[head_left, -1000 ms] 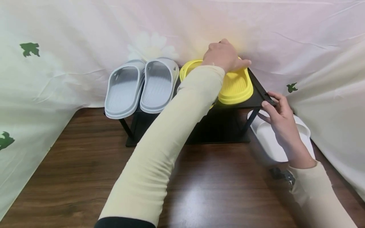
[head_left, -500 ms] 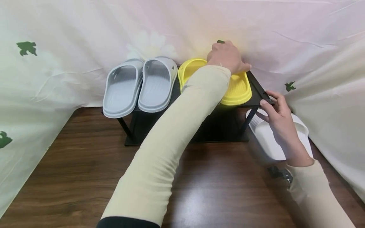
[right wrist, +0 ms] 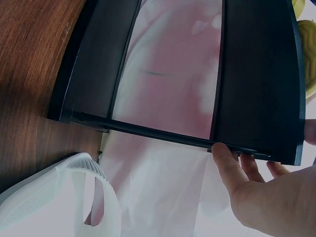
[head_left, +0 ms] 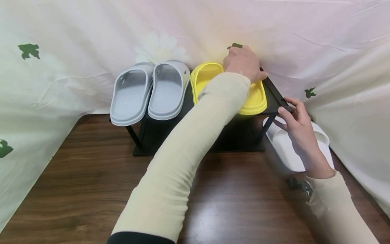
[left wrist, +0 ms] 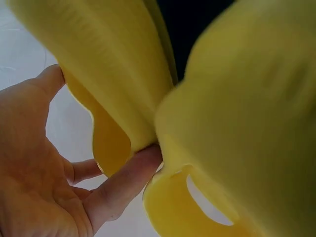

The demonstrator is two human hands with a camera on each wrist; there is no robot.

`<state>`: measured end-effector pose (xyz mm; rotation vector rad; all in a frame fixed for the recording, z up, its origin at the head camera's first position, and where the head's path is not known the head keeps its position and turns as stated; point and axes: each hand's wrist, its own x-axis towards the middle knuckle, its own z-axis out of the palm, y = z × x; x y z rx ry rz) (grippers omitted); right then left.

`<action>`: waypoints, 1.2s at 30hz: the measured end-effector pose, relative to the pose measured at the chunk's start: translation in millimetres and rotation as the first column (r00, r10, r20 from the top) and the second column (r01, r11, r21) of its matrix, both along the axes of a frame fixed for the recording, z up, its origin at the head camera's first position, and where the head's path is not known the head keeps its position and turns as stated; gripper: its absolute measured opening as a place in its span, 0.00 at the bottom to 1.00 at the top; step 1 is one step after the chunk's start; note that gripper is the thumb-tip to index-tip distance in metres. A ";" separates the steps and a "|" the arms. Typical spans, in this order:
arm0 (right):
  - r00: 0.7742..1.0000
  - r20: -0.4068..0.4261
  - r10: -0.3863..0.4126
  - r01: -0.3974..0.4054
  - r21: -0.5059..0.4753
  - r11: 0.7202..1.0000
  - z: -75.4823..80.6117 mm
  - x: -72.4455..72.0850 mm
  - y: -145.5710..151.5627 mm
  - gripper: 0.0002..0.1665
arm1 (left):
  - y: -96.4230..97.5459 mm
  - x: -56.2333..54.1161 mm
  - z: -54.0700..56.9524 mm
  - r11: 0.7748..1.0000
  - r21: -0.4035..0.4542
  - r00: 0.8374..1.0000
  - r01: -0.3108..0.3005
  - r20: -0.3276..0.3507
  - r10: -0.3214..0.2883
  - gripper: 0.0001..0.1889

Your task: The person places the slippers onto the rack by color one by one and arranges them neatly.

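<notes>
In the head view, my left hand [head_left: 242, 62] reaches over the right yellow clog [head_left: 255, 101] on top of the black shoe rack [head_left: 275, 93]. The left wrist view shows the thumb at this clog's outer edge and a finger [left wrist: 126, 185] tucked between it and the left yellow clog [left wrist: 256, 113]. My right hand [head_left: 301, 132] pinches the rack's near right corner, its thumb below the side rail; in the right wrist view, the fingers [right wrist: 229, 165] wrap the end of the upper shelf. Sleeve and hand hide much of the yellow pair in the head view.
Two grey clogs [head_left: 128, 98] stand side by side at the rack's left end. A white slipper [head_left: 284, 150] lies on the wooden floor [head_left: 91, 189] right of the rack, partly behind my right hand. Printed cloth [head_left: 91, 44] hangs close behind and along both sides.
My left hand and forearm have moved slightly right. The right yellow clog has shifted a little left and toward me. The right hand keeps its hold on the rack corner.
</notes>
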<state>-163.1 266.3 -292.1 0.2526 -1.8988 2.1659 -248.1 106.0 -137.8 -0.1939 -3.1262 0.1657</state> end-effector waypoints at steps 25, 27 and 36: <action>1.000 -0.005 -0.012 0.012 -0.010 1.000 1.0 1.8 5.6 0.22 | 13.7 -0.3 -4.4 1.000 -0.007 0.999 0.030 -0.013 -0.031 0.43; 1.000 -0.009 -0.009 0.009 -0.009 1.000 1.4 2.3 6.3 0.22 | 13.7 0.1 -3.7 0.999 -0.002 0.999 0.041 -0.011 -0.041 0.42; 0.999 0.020 -0.026 0.025 0.032 0.999 3.2 3.8 9.3 0.22 | 9.3 4.9 -1.0 0.996 0.039 0.996 0.081 -0.038 -0.080 0.40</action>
